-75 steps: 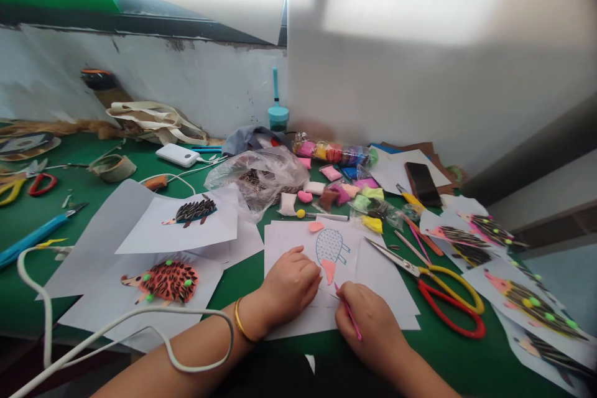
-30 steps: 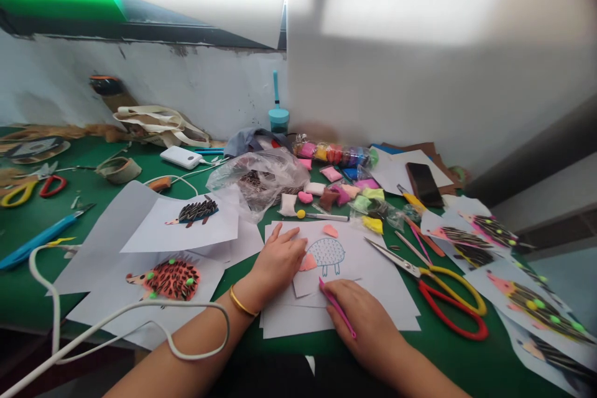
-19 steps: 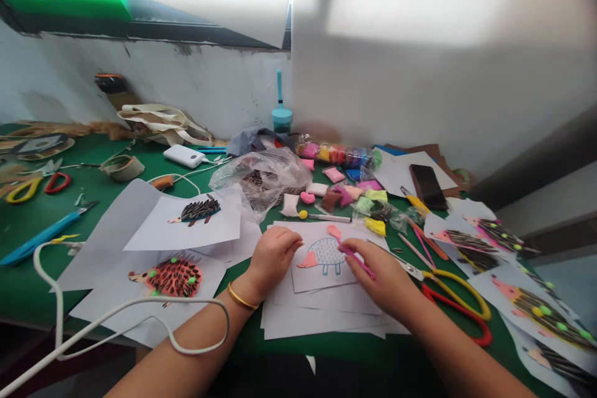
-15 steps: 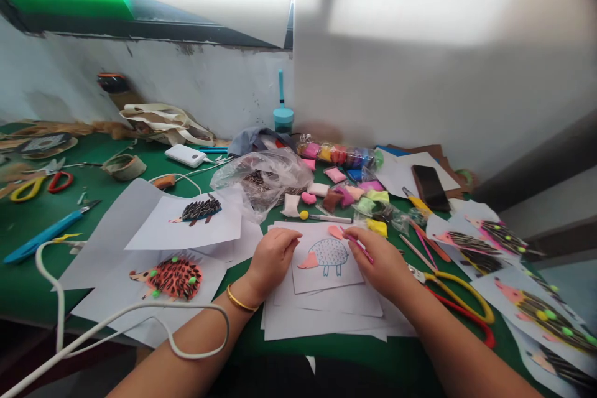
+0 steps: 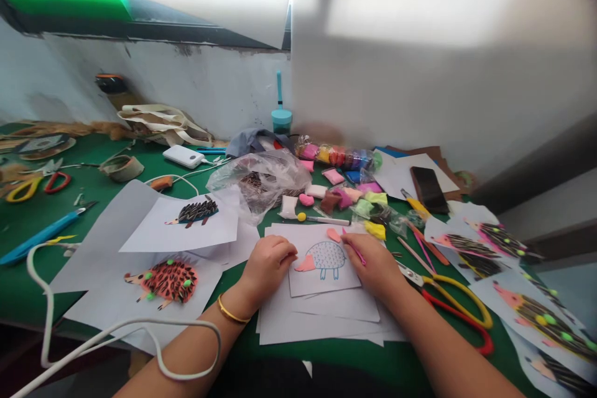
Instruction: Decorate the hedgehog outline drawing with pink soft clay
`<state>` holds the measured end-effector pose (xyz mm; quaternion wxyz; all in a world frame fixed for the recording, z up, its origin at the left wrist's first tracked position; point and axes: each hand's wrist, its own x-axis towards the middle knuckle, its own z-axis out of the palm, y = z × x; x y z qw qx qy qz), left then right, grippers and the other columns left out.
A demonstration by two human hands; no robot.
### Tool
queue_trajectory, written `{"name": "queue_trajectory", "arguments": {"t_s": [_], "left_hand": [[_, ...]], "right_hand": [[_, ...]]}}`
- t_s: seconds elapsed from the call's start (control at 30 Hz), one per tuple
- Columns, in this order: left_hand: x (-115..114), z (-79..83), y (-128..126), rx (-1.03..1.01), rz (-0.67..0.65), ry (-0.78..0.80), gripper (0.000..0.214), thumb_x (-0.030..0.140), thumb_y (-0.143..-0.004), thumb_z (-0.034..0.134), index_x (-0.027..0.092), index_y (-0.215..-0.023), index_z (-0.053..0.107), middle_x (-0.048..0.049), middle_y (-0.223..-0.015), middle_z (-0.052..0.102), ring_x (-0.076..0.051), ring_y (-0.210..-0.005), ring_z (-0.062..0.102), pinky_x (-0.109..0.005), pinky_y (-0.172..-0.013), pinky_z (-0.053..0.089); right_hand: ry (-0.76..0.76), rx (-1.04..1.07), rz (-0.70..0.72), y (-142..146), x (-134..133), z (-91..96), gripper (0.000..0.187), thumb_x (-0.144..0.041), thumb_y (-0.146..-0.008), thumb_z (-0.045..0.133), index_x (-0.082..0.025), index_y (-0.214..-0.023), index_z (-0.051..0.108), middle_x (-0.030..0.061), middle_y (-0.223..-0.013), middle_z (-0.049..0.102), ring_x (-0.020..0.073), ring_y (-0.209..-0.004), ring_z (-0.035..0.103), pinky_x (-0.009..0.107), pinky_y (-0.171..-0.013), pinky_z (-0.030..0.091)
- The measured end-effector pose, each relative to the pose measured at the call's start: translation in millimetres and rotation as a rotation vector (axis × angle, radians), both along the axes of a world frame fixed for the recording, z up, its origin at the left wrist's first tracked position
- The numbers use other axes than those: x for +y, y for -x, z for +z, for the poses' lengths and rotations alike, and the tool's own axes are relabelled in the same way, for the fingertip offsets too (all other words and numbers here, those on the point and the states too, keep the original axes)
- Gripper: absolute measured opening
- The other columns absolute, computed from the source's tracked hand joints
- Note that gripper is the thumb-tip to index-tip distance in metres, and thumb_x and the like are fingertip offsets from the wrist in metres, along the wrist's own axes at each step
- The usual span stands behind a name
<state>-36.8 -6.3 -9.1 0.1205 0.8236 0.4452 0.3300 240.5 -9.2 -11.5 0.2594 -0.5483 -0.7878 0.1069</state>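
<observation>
A small white sheet [image 5: 321,283] with a blue hedgehog outline [image 5: 327,258] and a pink clay snout [image 5: 305,263] lies on a stack of white paper. My left hand [image 5: 267,264] rests curled on the sheet's left edge, fingertips pressing beside the snout. My right hand [image 5: 375,264] is closed on a thin pink modelling stick [image 5: 354,250], whose tip is close to a loose pink clay piece [image 5: 333,235] just above the drawing.
Red-and-yellow scissors [image 5: 450,305] lie right of my hand. Clay lumps and bags [image 5: 342,196], a plastic bag of seeds [image 5: 263,179] and a marker [image 5: 324,220] sit behind. Finished hedgehog pictures [image 5: 165,280] lie left and right. A phone [image 5: 425,185], a power bank [image 5: 181,156], a white cable [image 5: 107,329].
The drawing was turned so the snout points left. My right hand moved from below the sheet up to its upper right with the stick. My left hand curled at the left edge.
</observation>
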Motion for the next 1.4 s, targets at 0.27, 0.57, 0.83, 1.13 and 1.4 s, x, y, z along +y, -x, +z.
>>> {"name": "queue_trajectory", "arguments": {"t_s": [0.27, 0.57, 0.83, 1.13, 1.4], "left_hand": [[7.0, -7.0, -5.8, 0.063, -0.042, 0.045, 0.014, 0.01, -0.088, 0.061, 0.018, -0.096, 0.069, -0.0048, -0.092, 0.073, -0.022, -0.087, 0.066, -0.038, -0.081, 0.049], [15.2, 0.3, -12.2, 0.118, -0.035, 0.166, 0.014, 0.01, -0.086, 0.063, 0.018, -0.094, 0.071, -0.0045, -0.094, 0.074, -0.022, -0.09, 0.066, -0.037, -0.084, 0.048], [23.7, 22.7, -20.0, 0.051, 0.03, 0.259, 0.009, 0.016, -0.084, 0.065, 0.02, -0.09, 0.071, -0.0027, -0.093, 0.072, -0.02, -0.09, 0.064, -0.032, -0.082, 0.045], [27.6, 26.5, -53.9, -0.328, -0.013, 0.516, 0.011, 0.024, -0.081, 0.066, 0.021, -0.092, 0.07, 0.0005, -0.084, 0.069, -0.015, -0.078, 0.062, -0.027, -0.073, 0.047], [32.4, 19.8, -82.3, -0.462, -0.024, 0.628, 0.017, 0.034, -0.074, 0.072, 0.018, -0.077, 0.068, -0.0009, -0.078, 0.063, -0.016, -0.072, 0.058, -0.026, -0.063, 0.045]], "right_hand": [[-0.09, -0.021, -0.023, -2.5, 2.3, -2.5, 0.026, -0.023, -0.097, 0.045, -0.021, -0.113, 0.066, 0.0073, -0.109, 0.072, 0.0243, -0.101, 0.064, 0.038, -0.089, 0.049], [-0.16, -0.156, 0.062, 7.9, 22.8, 2.8, 0.015, -0.031, -0.095, 0.056, -0.021, -0.096, 0.067, 0.0065, -0.089, 0.07, 0.0239, -0.088, 0.06, 0.036, -0.079, 0.044], [-0.11, -0.004, 0.064, 8.9, 23.4, -4.3, 0.007, -0.026, -0.093, 0.057, -0.022, -0.086, 0.057, 0.0042, -0.087, 0.063, 0.0208, -0.081, 0.057, 0.032, -0.072, 0.042], [-0.133, 0.354, 0.055, 10.8, 20.0, 2.0, 0.015, -0.03, -0.094, 0.056, -0.024, -0.082, 0.051, 0.0003, -0.08, 0.053, 0.0175, -0.076, 0.051, 0.031, -0.071, 0.042], [0.052, 0.575, 0.097, 19.8, 4.7, 11.5, 0.008, -0.027, -0.088, 0.062, -0.024, -0.085, 0.055, -0.0001, -0.081, 0.057, 0.0164, -0.074, 0.055, 0.029, -0.068, 0.045]]}}
